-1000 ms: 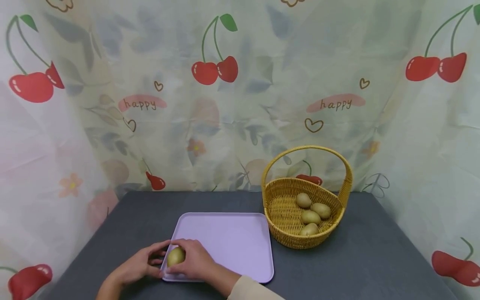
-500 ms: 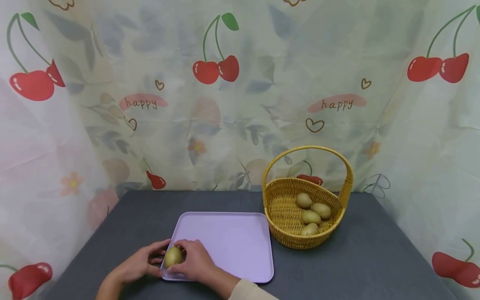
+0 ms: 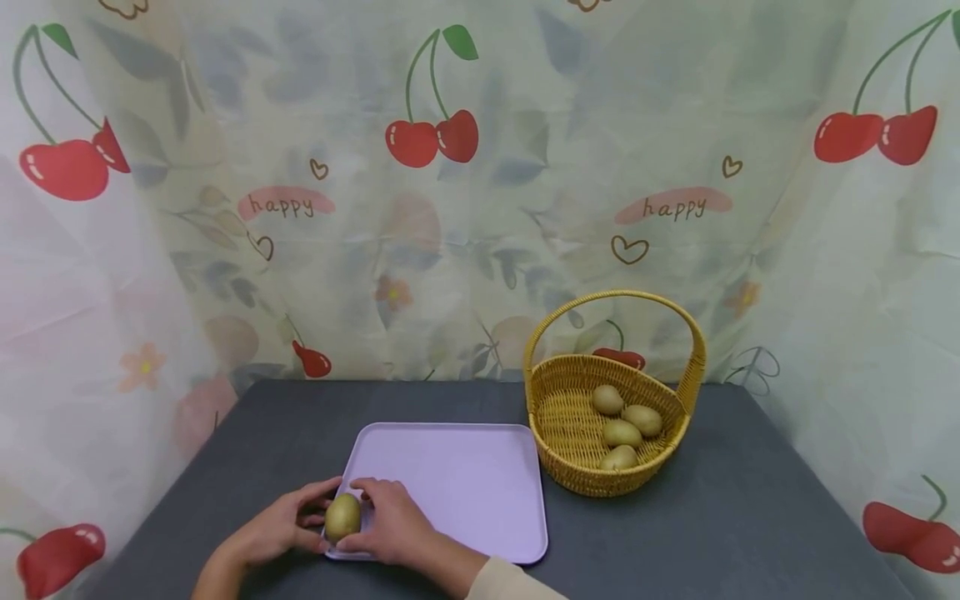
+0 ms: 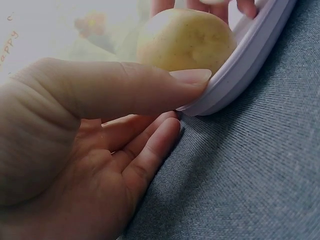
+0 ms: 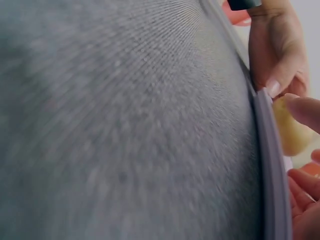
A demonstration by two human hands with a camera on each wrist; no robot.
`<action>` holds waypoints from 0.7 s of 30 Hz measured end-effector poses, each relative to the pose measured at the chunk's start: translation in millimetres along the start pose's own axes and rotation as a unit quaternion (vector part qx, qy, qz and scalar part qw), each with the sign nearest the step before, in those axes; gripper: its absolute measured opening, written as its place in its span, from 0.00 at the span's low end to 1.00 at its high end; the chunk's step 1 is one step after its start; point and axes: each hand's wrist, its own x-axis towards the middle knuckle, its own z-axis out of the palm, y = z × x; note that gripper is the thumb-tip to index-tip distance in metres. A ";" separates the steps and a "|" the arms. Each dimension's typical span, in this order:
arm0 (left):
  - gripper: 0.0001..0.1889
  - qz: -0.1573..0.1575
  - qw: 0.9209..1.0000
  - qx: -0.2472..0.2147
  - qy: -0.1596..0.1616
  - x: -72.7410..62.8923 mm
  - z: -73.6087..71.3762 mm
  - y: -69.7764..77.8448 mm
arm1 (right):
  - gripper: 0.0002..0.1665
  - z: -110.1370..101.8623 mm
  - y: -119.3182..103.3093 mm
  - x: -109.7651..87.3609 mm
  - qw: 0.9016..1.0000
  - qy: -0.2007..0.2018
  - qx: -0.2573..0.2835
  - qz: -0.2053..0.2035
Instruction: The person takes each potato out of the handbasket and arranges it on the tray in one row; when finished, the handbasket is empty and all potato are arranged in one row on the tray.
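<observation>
A yellowish potato (image 3: 342, 517) is at the left front corner of a lilac tray (image 3: 457, 483). My right hand (image 3: 392, 521) holds it from the right, thumb at its near side and fingertips at its far side, with a gap before the palm. On the left, my left hand (image 3: 281, 525) lies along the tray corner with loosely bent fingers. Its thumb (image 4: 150, 90) reaches the tray rim and overlaps the potato (image 4: 190, 42) in the left wrist view. In the right wrist view, the right thumb (image 5: 305, 107) meets the potato's upper part.
A wicker basket (image 3: 577, 479) with a tall arched handle stands to the right of the tray, with several potatoes (image 3: 622, 433) inside. Dark grey cloth (image 3: 712, 533) covers the table. A cherry-patterned curtain (image 3: 480, 250) encloses the back and sides.
The potato has shifted a little left, toward my left hand and the tray's corner, opening a gap to the right palm. My left hand has stayed nearly still.
</observation>
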 end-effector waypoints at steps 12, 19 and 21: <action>0.46 -0.056 0.998 0.031 0.019 1.7 0.4 1.1 | 0.35 -81.4 23.7 -34.6 0.992 -0.022 0.123 0.035; 0.46 -0.068 0.997 0.020 0.015 1.9 -0.2 -0.6 | 0.23 -168.4 60.7 -65.7 0.988 -0.021 0.155 0.015; 0.46 -0.065 0.998 0.016 0.012 3.8 -0.4 -1.0 | 0.21 -192.4 70.7 -71.3 0.989 -0.030 0.143 0.021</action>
